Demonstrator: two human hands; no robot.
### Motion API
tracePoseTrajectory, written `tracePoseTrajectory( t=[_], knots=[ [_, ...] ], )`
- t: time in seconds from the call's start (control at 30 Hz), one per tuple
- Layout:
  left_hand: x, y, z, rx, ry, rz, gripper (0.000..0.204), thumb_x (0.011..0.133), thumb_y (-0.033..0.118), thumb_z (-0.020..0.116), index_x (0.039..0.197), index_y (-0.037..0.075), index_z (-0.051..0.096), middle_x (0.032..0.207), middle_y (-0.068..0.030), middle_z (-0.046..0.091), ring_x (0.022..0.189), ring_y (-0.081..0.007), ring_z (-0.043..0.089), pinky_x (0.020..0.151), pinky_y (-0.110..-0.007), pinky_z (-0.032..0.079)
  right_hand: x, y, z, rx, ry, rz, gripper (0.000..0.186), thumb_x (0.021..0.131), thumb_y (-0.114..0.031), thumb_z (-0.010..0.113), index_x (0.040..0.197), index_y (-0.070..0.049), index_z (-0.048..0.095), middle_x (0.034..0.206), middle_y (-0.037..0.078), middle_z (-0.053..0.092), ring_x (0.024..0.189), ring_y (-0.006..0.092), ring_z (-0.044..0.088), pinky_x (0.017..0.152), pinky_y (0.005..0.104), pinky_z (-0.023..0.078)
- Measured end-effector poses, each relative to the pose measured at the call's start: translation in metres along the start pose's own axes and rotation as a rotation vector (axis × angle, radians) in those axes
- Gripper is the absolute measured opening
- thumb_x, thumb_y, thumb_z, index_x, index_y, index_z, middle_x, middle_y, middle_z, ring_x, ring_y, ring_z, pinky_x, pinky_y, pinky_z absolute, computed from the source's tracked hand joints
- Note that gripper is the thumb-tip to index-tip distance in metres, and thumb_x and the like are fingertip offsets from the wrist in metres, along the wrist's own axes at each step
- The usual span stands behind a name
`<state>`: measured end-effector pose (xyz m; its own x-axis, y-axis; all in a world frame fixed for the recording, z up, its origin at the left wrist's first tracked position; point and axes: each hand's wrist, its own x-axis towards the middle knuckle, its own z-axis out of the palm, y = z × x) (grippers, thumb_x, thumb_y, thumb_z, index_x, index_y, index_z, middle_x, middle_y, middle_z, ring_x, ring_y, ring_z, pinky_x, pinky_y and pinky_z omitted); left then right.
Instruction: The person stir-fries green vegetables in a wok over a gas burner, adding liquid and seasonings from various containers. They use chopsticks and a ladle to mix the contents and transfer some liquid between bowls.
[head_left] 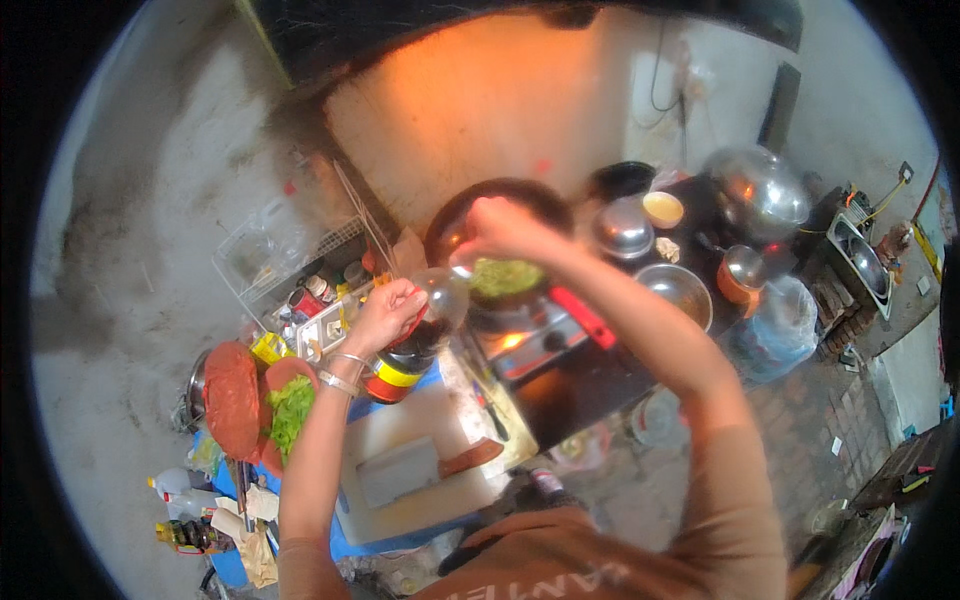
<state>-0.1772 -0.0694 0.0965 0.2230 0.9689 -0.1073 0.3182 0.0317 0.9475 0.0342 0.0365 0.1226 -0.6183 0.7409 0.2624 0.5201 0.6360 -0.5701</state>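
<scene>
My left hand (pixel 385 318) is closed around the red handle of a clear plastic jug (pixel 447 296). The jug holds dark liquid and carries a yellow and red label. My right hand (pixel 495 228) is closed just beyond the jug's top, over the near left side of a dark wok (pixel 440 238). Something small and pale shows below its fingers, too blurred to name. Inside the wok lie chopped greens (pixel 505 277), partly hidden by my right forearm. The wok sits on a gas stove (pixel 545 340) with an orange flame glowing underneath.
A cleaver (pixel 400 472) with a wooden handle lies on a white cutting board (pixel 375 515) nearest me. Left of it are a reddish round lid (pixel 232 400) and leafy greens (pixel 292 408) in a pink basin. Metal bowls (pixel 675 290) and a large steel bowl (pixel 765 190) stand right.
</scene>
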Motion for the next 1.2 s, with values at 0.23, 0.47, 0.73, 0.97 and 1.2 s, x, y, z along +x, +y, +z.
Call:
tracePoseTrajectory(
  t=[0.23, 0.47, 0.73, 0.97, 1.2],
  knots=[
    [0.027, -0.012, -0.015, 0.125, 0.060, -0.057, 0.023, 0.087, 0.021, 0.053, 0.069, 0.009, 0.046, 0.056, 0.0045, 0.044, 0.046, -0.0027, 0.036, 0.040, -0.018, 0.026, 0.030, 0.016, 0.019, -0.073, 0.050, -0.055, 0.020, 0.063, -0.010, 0.066, 0.070, 0.007, 0.059, 0.075, 0.027, 0.058, 0.075, 0.0398, 0.060, 0.063, 0.0419, 0.050],
    [0.049, -0.017, -0.032, 0.129, 0.037, -0.111, 0.025, 0.087, 0.021, 0.054, 0.066, 0.009, 0.045, 0.056, 0.0037, 0.043, 0.042, -0.0039, 0.034, 0.037, -0.019, 0.025, 0.035, 0.025, 0.013, 0.016, 0.032, -0.052, 0.017, 0.061, -0.010, 0.063, 0.067, 0.005, 0.059, 0.069, 0.027, 0.056, 0.073, 0.0381, 0.060, 0.062, 0.0409, 0.049],
    [0.069, -0.024, -0.040, 0.174, -0.023, -0.132, 0.027, 0.086, 0.022, 0.055, 0.065, 0.009, 0.045, 0.055, 0.0042, 0.042, 0.043, -0.0039, 0.034, 0.038, -0.019, 0.024, -0.044, 0.041, -0.032, 0.229, 0.350, -0.009, 0.021, 0.075, -0.018, 0.060, 0.075, 0.003, 0.063, 0.065, 0.020, 0.059, 0.063, 0.0274, 0.062, 0.055, 0.0362, 0.047],
    [0.082, -0.028, -0.047, 0.278, -0.034, -0.151, 0.027, 0.084, 0.023, 0.057, 0.063, 0.008, 0.047, 0.056, 0.0041, 0.044, 0.046, -0.0041, 0.036, 0.040, -0.020, 0.028, -0.176, 0.084, -0.020, 0.467, 0.477, 0.382, 0.022, 0.083, -0.017, 0.056, 0.073, 0.003, 0.060, 0.056, 0.002, 0.054, 0.048, 0.0073, 0.050, 0.043, 0.0239, 0.041],
    [0.102, -0.040, -0.048, 0.394, -0.028, -0.128, 0.029, 0.082, 0.024, 0.059, 0.061, 0.008, 0.046, 0.056, 0.0038, 0.046, 0.050, -0.0048, 0.038, 0.044, -0.021, 0.032, -0.292, 0.115, 0.046, 0.716, 0.677, 0.758, 0.021, 0.085, -0.016, 0.056, 0.077, 0.003, 0.061, 0.060, 0.003, 0.057, 0.048, 0.0075, 0.051, 0.042, 0.0215, 0.040]
  ],
)
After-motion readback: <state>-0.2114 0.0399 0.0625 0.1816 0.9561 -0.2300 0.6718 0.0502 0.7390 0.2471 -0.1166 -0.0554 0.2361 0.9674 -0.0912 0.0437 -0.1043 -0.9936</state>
